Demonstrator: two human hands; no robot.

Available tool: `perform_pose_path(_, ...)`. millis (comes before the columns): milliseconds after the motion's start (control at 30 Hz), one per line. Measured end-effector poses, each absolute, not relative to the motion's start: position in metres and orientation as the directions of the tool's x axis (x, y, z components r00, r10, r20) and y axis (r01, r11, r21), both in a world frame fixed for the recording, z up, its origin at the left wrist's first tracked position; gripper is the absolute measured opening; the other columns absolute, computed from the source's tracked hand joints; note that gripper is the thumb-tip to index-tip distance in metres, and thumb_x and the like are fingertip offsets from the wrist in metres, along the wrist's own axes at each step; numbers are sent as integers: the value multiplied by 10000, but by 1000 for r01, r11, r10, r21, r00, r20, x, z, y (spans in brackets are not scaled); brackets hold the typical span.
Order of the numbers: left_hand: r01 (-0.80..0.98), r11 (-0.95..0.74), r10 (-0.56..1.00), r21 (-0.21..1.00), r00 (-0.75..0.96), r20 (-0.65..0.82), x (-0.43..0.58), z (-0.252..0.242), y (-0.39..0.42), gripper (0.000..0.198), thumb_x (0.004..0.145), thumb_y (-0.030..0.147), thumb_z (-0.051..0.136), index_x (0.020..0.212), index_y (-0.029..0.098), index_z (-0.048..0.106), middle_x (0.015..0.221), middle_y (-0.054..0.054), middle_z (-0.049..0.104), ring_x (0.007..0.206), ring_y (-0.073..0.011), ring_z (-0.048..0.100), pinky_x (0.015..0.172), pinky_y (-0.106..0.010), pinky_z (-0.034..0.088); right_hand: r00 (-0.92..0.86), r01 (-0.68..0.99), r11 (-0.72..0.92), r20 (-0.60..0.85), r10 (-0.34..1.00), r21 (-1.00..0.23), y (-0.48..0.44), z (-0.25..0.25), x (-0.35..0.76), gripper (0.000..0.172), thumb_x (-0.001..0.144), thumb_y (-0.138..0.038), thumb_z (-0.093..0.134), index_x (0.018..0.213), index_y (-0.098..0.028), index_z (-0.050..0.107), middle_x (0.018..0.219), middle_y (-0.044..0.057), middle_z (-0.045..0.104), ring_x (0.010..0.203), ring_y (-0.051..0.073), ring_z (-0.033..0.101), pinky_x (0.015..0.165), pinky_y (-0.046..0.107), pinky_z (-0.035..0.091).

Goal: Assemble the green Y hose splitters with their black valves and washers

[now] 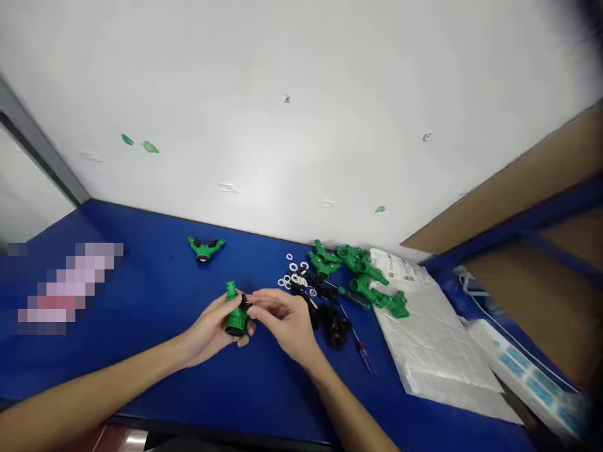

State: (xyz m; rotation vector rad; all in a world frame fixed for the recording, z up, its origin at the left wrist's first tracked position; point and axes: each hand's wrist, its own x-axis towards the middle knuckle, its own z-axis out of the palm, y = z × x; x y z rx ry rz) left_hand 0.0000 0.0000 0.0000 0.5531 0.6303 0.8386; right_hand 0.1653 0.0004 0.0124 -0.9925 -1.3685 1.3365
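Near the middle of the blue table, my left hand (211,329) is wrapped round a green hose connector (235,321) with a black lower end. My right hand (284,320) pinches a small black part (245,302) against the connector's side; whether it is joined to the body I cannot tell. Farther back on the left stands a green Y-shaped hose connector (207,250) with black pieces on its arms. Several white ring washers (294,267) and black plastic parts (335,326) lie to the right of my right hand.
Several green connector bodies (360,263) are heaped at the back right. A screwdriver (365,358) lies in front of them, beside a white padded bag (428,333). The white wall (264,144) rises behind the blue table (155,276). A pixelated patch covers the left side.
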Motion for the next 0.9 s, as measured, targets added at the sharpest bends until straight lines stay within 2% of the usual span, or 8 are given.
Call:
perform_pose_path(133,-504,552,808,665,520,-276,1,-1,-5,174,929,337,565,951,165,579,827,-55,625,689,-187,623,527,-280,426,-212,-7,118,116,970,-993,2,12,170,143,791,-297,721,858,-172,737,762,45,750,639,168,707,619,278,597)
perform_pose_path(267,-482,562,799,673,527,-289,1,1,-6,191,917,354,587,956,167,573,797,-50,620,693,-185,617,533,-277,422,-252,217,316,259,932,-924,3,17,171,130,844,-253,650,804,-171,744,741,55,702,632,147,655,595,259,539)
perform_pose_path(367,-455,569,796,685,516,-317,0,5,-7,216,896,372,619,947,167,569,746,-39,611,680,-178,603,537,-275,424,-286,299,413,332,899,-860,1,20,171,136,867,-211,598,798,-167,706,742,55,682,635,141,631,605,258,516)
perform_pose_path(533,-435,573,794,695,506,-337,1,9,-6,261,860,402,662,939,170,575,760,-39,623,675,-172,595,542,-276,430,-292,360,509,424,857,-782,-1,19,171,114,864,-200,561,784,-178,638,695,21,620,587,121,570,552,232,488)
perform_pose_path(900,-404,557,789,726,529,-312,-2,4,-6,253,893,414,614,968,174,581,771,-44,625,696,-178,598,550,-284,425,-373,384,534,402,836,-753,0,18,172,140,885,-159,521,788,-180,619,712,15,603,614,115,555,593,228,481)
